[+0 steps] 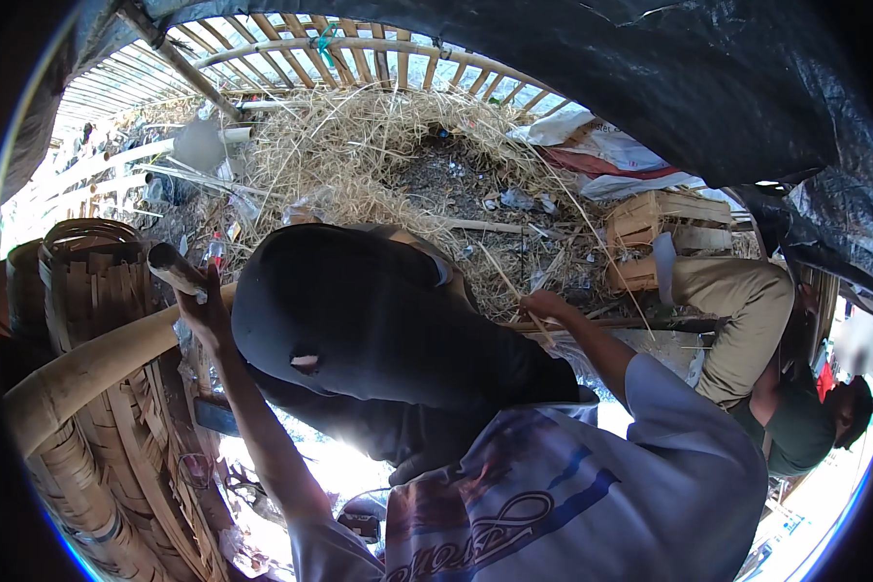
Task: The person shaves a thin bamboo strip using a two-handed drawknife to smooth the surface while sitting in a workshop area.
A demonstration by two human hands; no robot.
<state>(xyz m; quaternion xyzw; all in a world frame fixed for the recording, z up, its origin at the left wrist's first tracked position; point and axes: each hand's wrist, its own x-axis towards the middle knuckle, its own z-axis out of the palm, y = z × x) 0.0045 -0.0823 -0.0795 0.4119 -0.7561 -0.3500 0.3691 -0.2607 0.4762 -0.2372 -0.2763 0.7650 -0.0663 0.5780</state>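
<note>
— Hands first: left hand (199, 308) at nine o'clock, curled shut around the dark handle of a tool (173, 266), raised beside the woven bamboo baskets (92, 281).
— And the right?
— Right hand (543, 306) at about two o'clock, fingers pinched on a thin bamboo strip (509, 281) slanting up toward the straw pile (359, 145).
— Anything between?
— Dark rounded bundle (359, 320) at centre, hiding the lower end of the strip. Wooden crate (664, 223) farther out at two o'clock, near a seated person (747, 330).

white-and-red sack (606, 155) beyond a pale wooden crate (662, 233), upper right
</note>
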